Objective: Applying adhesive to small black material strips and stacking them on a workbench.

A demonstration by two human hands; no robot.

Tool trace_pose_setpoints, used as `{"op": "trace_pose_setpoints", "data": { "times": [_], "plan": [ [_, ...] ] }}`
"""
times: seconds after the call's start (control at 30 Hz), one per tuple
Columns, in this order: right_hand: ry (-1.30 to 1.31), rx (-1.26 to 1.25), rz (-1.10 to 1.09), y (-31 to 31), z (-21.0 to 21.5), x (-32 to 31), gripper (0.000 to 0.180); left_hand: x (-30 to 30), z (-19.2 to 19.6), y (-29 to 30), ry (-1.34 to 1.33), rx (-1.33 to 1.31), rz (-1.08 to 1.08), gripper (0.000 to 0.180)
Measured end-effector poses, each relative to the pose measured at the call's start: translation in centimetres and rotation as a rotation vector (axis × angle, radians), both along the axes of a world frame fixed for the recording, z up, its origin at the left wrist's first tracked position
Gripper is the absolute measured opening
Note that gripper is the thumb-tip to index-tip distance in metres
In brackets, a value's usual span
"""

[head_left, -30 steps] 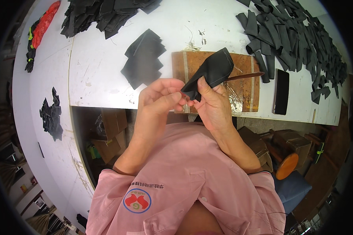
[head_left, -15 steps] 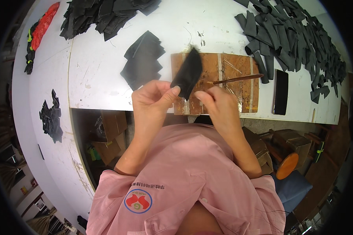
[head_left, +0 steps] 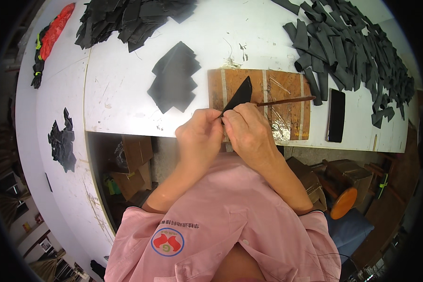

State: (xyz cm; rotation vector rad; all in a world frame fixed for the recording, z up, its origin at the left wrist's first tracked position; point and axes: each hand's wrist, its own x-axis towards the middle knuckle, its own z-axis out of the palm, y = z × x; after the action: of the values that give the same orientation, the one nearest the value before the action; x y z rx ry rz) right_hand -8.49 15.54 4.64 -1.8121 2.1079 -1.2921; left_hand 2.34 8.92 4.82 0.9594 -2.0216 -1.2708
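A black fabric piece [head_left: 238, 95], narrow and pointed at its far end, is held over a brown cardboard sheet [head_left: 284, 82] near the table's front edge. My left hand [head_left: 203, 131] pinches its near end at the left. Close beside it, my right hand [head_left: 246, 127] grips the same end, thumb and fingers pressed together. The fingertips cover that end of the fabric. A thin brown brush-like stick [head_left: 289, 100] lies across the cardboard, its left tip close to my right hand. Left of the cardboard rests a fanned stack of black fabric pieces [head_left: 174, 77].
Heaps of black fabric pieces [head_left: 127, 19] and rolled black strips [head_left: 343, 47] spread over the white table's far side. A dark phone [head_left: 335, 115] lies right of the cardboard. Black scraps [head_left: 62, 143] and a red plastic bundle [head_left: 56, 30] lie leftward. An orange round stool [head_left: 344, 203] stands below right.
My right hand has moved left and taken hold of the fabric beside my left hand. The fabric has turned narrower to view, and its far tip has shifted right and nearer.
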Motion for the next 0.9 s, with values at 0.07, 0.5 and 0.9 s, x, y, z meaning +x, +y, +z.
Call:
{"op": "trace_pose_setpoints", "data": {
  "times": [0.07, 0.5, 0.9],
  "plan": [
    [0.154, 0.094, 0.030, 0.1, -0.1, 0.0, 0.011, 0.2, -0.8, -0.3, -0.024, 0.020, 0.053, 0.011],
    [-0.263, -0.014, -0.071, -1.1, 0.4, 1.0, 0.018, 1.2, -0.6, -3.4, 0.728, 1.253, -0.083, 0.025],
    [-2.066, 0.027, 0.169, -1.7, 1.5, 1.6, 0.010, -1.1, 3.1, -1.5, 0.415, 0.374, 0.241, 0.026]
  ]
}}
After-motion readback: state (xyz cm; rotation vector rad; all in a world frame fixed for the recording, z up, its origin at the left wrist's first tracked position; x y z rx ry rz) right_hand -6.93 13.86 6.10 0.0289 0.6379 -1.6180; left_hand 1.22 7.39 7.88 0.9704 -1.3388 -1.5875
